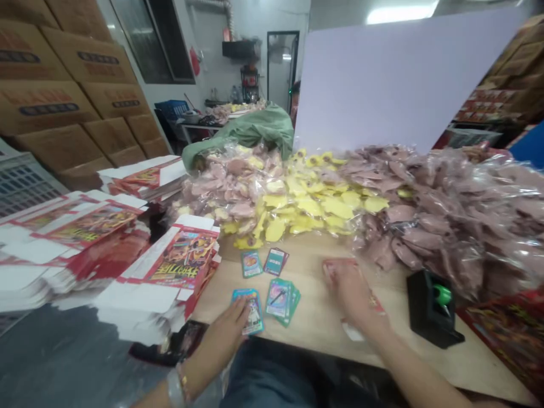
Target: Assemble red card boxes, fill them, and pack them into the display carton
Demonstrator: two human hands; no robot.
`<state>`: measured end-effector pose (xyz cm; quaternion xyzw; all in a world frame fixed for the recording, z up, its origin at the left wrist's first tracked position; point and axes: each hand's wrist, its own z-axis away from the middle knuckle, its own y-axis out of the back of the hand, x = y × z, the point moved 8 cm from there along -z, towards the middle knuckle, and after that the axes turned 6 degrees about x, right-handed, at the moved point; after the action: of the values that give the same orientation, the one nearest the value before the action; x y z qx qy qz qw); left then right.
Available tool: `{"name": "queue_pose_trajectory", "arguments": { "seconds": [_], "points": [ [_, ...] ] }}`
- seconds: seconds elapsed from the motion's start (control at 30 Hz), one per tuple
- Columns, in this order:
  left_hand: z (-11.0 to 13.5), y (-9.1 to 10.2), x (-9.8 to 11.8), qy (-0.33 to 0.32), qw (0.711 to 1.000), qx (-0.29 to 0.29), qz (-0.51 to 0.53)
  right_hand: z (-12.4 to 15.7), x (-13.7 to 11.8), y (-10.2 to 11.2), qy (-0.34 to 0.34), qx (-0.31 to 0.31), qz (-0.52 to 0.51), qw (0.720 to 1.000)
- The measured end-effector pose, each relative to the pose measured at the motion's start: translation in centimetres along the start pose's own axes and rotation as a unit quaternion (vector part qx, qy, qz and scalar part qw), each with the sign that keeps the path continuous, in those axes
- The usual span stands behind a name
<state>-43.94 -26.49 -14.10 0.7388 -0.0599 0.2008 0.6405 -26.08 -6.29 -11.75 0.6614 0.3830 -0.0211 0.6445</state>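
My left hand point(232, 322) lies with its fingers stretched over the left part of a blue-bordered picture card point(255, 313) near the table's front edge. To its right is a small fanned stack of green-edged cards point(279, 299). Farther back lie a teal card point(252, 264) and a dark card pile point(275, 261). My right hand point(353, 297) is closed over a small red printed box point(338, 265) on the table, with a white flap point(352, 330) showing below. Motion blur softens this hand, and its fingertips are partly hidden.
Bagged yellow pieces point(318, 201) and bagged pinkish pieces point(425, 215) are heaped across the back. A black tape dispenser point(433, 309) with green tape stands at right. Flat printed cartons point(182, 258) are stacked at left. A white panel point(382, 85) rises behind the heap.
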Motion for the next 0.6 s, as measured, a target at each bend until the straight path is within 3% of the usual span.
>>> {"name": "queue_pose_trajectory", "arguments": {
  "seconds": [0.07,0.13,0.23,0.33,0.4,0.43,0.47,0.5,0.53,0.6],
  "points": [
    [1.4,-1.4,-0.9,-0.015,0.999,-0.029,-0.019,2.8,-4.7,-4.8,0.118,-0.088,-0.014,0.989],
    [1.4,-1.9,-0.7,-0.026,0.999,-0.038,-0.021,5.5,-8.0,-8.6,0.192,-0.151,-0.009,0.97],
    [0.8,-1.9,-0.7,0.004,0.998,-0.039,-0.043,6.8,-9.3,-11.1,0.203,-0.171,0.01,0.964],
    [0.4,-1.4,-1.6,0.052,0.997,-0.031,-0.055,6.0,-8.6,-9.4,0.162,-0.138,0.024,0.977],
    [0.0,-0.4,-1.9,0.079,0.996,0.026,0.017,5.3,-7.9,-6.0,0.105,-0.09,-0.027,0.99],
    [-0.3,0.1,-1.6,0.091,0.99,0.062,0.091,5.1,-7.4,-4.0,0.058,-0.066,-0.106,0.99],
    [-0.7,0.3,-1.0,0.105,0.972,0.087,0.19,5.2,-6.6,-2.2,0.0,-0.047,-0.217,0.975],
    [-1.2,0.0,0.1,0.123,0.942,0.094,0.299,5.4,-5.7,-0.8,-0.066,-0.033,-0.345,0.936],
    [-1.8,-0.6,1.7,0.14,0.901,0.078,0.404,5.9,-4.8,0.2,-0.129,-0.028,-0.466,0.875],
    [-3.2,-2.5,6.8,0.148,0.816,-0.015,0.559,7.1,-3.3,1.1,-0.21,-0.053,-0.621,0.753]
  ]
}}
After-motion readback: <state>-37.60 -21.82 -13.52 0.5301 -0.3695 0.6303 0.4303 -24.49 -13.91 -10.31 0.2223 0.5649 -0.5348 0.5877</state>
